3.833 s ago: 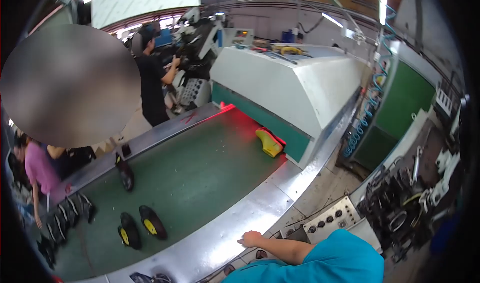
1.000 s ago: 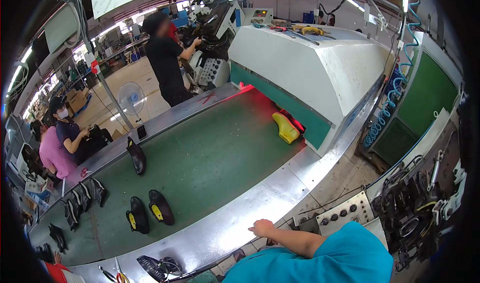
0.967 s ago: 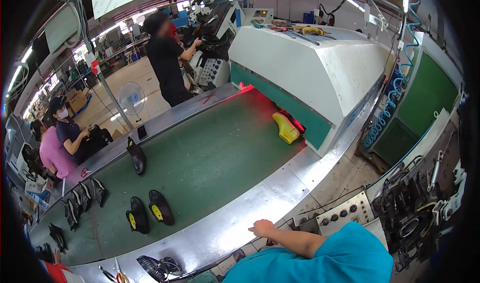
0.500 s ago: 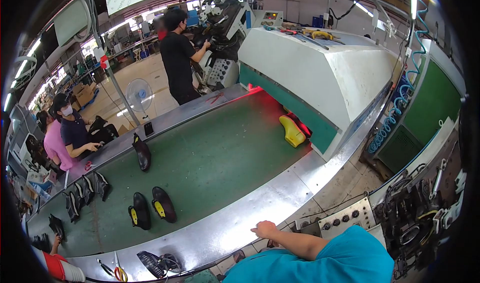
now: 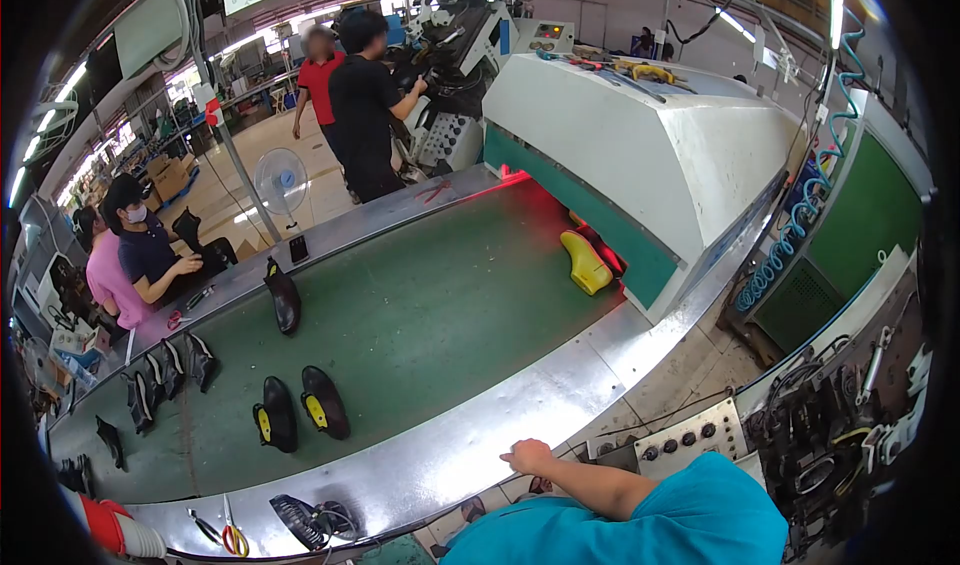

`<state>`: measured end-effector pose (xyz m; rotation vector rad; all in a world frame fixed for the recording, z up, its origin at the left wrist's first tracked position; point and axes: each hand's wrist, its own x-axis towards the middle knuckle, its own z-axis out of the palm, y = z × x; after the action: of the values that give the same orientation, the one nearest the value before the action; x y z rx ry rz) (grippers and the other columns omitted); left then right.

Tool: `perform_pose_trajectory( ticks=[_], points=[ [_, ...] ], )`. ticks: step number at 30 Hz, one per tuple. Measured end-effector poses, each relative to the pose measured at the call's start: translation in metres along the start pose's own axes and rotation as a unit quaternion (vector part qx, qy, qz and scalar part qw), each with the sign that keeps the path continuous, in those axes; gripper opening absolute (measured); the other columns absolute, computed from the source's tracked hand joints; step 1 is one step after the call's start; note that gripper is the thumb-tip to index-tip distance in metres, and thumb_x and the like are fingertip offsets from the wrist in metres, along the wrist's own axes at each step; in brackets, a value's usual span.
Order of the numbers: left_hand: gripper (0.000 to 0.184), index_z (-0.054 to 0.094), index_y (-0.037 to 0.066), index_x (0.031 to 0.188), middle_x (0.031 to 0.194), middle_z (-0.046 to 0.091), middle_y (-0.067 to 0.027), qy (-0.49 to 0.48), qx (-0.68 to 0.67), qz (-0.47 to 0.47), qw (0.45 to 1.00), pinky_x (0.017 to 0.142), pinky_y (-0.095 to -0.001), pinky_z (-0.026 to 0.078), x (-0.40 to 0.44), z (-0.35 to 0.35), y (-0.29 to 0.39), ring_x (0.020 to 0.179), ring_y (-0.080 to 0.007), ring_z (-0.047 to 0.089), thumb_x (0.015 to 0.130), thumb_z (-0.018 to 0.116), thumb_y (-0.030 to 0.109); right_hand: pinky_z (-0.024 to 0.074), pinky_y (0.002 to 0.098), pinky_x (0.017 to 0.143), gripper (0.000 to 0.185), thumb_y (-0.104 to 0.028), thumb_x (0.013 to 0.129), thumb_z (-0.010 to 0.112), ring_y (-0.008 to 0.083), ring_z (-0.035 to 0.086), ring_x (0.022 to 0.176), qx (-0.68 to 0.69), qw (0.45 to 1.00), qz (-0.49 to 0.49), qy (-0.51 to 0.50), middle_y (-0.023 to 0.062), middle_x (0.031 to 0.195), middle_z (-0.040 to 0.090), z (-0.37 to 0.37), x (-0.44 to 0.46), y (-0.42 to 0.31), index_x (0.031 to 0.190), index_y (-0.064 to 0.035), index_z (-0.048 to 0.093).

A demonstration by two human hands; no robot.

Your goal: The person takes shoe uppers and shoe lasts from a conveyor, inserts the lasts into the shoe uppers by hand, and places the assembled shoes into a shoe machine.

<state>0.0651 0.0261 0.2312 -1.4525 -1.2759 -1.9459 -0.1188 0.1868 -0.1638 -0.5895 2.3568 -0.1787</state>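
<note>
My right hand (image 5: pixel 528 456) was at the conveyor's (image 5: pixel 430 315) near edge; whether its fingers gripped, I couldn't tell.

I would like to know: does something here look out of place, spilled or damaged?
Nothing looks clearly spilled or damaged. The yellow boot at the opening of the hood stands out, because the shoes further along the belt are mostly dark; that may be normal.
</note>
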Motion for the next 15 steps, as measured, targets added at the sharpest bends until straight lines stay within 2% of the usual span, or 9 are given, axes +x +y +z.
perform_pose_trajectory(
  ticks=[8, 15],
  points=[
    [0.021, 0.076, 0.015, 0.113, 0.117, 0.072, -0.0121, 0.001, -0.004, 0.003, 1.000, 0.076, -0.0422, 0.056, -0.0015, 0.0010, -0.0010, 0.093, -0.0309, 0.069, 0.099, 0.066, 0.027, 0.0554, 0.0472, 0.091, 0.059, -0.061, 0.098, 0.054, 0.0360, 0.070, 0.105, -0.005, 1.000, -0.007, -0.009, 0.0181, 0.111, 0.074, 0.0010, 0.0021, 0.0020, 0.110, -0.0073, 0.077],
    [0.021, 0.076, 0.015, 0.113, 0.118, 0.072, -0.0121, -0.002, -0.005, 0.007, 1.000, 0.077, -0.0426, 0.056, -0.0020, 0.0012, -0.0011, 0.094, -0.0314, 0.069, 0.099, 0.066, 0.028, 0.0565, 0.0474, 0.089, 0.058, -0.059, 0.097, 0.057, 0.0356, 0.071, 0.104, -0.001, 1.000, -0.004, 0.000, 0.0185, 0.110, 0.074, 0.0010, 0.0008, 0.0004, 0.107, -0.0060, 0.077]
  ],
)
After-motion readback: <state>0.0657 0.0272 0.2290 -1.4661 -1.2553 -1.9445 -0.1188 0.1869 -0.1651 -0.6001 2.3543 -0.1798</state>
